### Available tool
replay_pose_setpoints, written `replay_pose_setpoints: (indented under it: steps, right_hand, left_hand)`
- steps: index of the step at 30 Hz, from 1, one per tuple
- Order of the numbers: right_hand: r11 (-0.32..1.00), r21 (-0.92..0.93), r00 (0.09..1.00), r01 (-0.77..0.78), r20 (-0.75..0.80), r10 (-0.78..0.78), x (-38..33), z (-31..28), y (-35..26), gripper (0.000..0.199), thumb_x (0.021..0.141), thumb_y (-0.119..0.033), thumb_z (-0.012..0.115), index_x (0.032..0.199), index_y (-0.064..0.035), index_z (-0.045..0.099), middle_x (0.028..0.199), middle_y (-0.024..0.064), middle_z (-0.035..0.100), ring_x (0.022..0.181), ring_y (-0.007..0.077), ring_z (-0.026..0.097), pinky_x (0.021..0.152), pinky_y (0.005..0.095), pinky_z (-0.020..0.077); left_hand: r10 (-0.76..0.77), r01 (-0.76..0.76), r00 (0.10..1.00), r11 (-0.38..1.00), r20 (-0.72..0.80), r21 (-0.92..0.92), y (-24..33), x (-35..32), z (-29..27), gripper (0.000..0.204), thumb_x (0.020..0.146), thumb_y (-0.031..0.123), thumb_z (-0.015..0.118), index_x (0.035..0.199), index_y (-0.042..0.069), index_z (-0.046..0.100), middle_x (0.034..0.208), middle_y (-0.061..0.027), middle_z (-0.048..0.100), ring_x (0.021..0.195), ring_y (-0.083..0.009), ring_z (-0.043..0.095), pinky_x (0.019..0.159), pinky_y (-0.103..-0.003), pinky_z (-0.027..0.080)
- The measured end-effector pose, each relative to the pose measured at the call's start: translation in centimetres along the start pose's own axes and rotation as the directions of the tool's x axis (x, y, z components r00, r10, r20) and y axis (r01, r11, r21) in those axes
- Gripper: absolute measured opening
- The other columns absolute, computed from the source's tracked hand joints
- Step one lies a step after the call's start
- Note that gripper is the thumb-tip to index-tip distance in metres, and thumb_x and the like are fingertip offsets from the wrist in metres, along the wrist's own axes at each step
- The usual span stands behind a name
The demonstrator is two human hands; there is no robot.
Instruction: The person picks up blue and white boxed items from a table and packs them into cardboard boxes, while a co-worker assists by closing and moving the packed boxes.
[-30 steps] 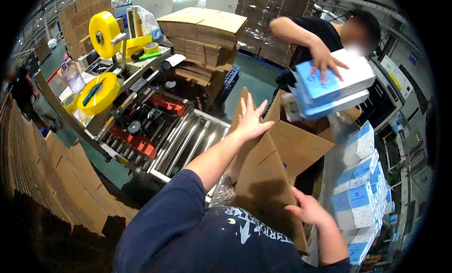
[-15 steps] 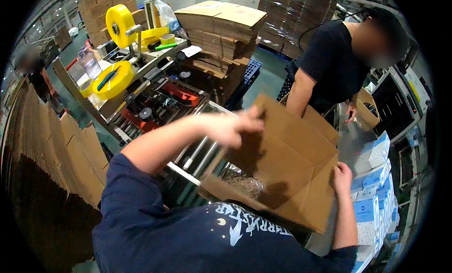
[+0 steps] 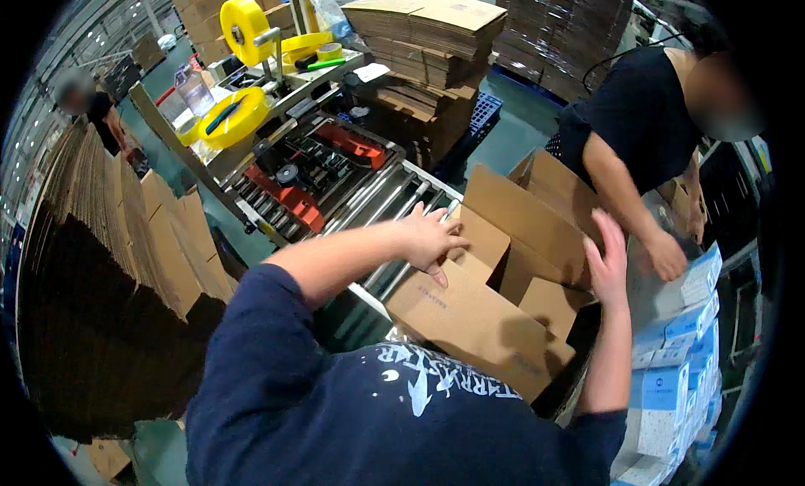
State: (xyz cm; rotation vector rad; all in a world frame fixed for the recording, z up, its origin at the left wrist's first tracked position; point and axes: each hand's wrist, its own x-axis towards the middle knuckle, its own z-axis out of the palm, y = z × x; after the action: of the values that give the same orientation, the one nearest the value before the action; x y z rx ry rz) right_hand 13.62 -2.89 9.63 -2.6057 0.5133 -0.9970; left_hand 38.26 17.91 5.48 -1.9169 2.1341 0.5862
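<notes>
One open cardboard box (image 3: 485, 318), 4 o'clock from the rollers (image 3: 387, 204), probably light, stiff, creasable at flaps, best held by opposite walls; left hand (image 3: 432, 241) spread at its 10 o'clock, right hand (image 3: 610, 258) open at 3 o'clock, neither clasping.

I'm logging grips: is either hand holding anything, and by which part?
No hold shows: the left hand is spread over the box, the right hand open at its far flap.

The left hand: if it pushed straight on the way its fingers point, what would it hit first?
Probably the end flap of the open cardboard carton, just beyond the left hand; depth is unclear, so its fingers may already touch it.
</notes>
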Motion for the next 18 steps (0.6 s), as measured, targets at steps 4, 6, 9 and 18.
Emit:
replay_pose_setpoints:
  steps: [4,6,9,18]
  right_hand:
    - [0.912,-0.313,0.762,-0.265,0.512,0.397,0.5,3.2,-5.7,0.043,0.074,-0.025,0.061,0.11,-0.002,0.053,0.116,0.0204,0.051,0.108,0.0336,0.047,0.092,0.0425,0.0372]
    - [0.957,-0.241,0.752,-0.162,0.598,0.278,-5.0,4.6,-5.5,0.049,0.073,-0.03,0.062,0.112,-0.0025,0.052,0.12,0.0182,0.049,0.111,0.0325,0.045,0.095,0.0423,0.0346]
    - [0.893,-0.445,0.81,-0.067,0.498,0.309,-13.8,3.4,-3.5,0.054,0.075,-0.029,0.06,0.12,-0.0014,0.047,0.131,0.0163,0.04,0.122,0.0316,0.036,0.101,0.0394,0.027]
    - [0.17,0.539,0.315,-0.825,0.189,0.93,-27.7,-4.3,10.7,0.057,0.093,-0.043,0.032,0.136,-0.0047,0.029,0.136,0.0096,0.035,0.124,0.0241,0.034,0.102,0.0371,0.0271]
  left_hand:
    - [-0.078,0.025,0.947,0.985,-0.313,-0.169,-1.2,-0.1,6.0,0.076,0.075,0.053,0.058,0.131,0.008,0.033,0.14,-0.0239,0.02,0.123,-0.0368,0.034,0.095,-0.052,0.032]
    - [-0.406,0.148,0.836,0.814,-0.369,-0.562,-2.4,-1.5,8.5,0.079,0.076,0.043,0.064,0.134,0.003,0.027,0.138,-0.0268,0.024,0.126,-0.0364,0.03,0.102,-0.036,0.029]
    - [-0.049,-0.246,0.958,0.36,-0.282,-0.9,-0.6,0.2,13.0,0.061,0.085,0.034,0.057,0.132,0.002,0.035,0.135,-0.0102,0.038,0.121,-0.0174,0.039,0.098,-0.03,0.033]
    - [-0.395,0.173,0.82,-0.519,0.414,-0.837,0.8,10.0,32.8,0.05,0.083,0.038,0.058,0.107,-0.005,0.057,0.101,-0.009,0.062,0.087,-0.0168,0.058,0.076,-0.034,0.046]
